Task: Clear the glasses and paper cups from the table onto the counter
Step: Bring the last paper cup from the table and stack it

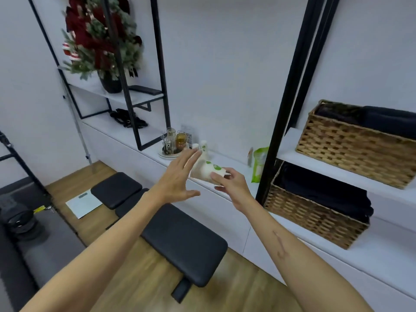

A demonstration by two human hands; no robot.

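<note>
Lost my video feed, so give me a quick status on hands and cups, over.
Right hand grips tilted paper cup over counter. Left hand open beside it. Tray of glassware stands just behind.

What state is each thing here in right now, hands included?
Paper cup: tilted, held over the counter.
Right hand: pinching the cup.
Left hand: open, fingers spread beside the cup.
Wicker baskets: upright, holding dark folded cloth.
Green pouch: standing upright.
</note>
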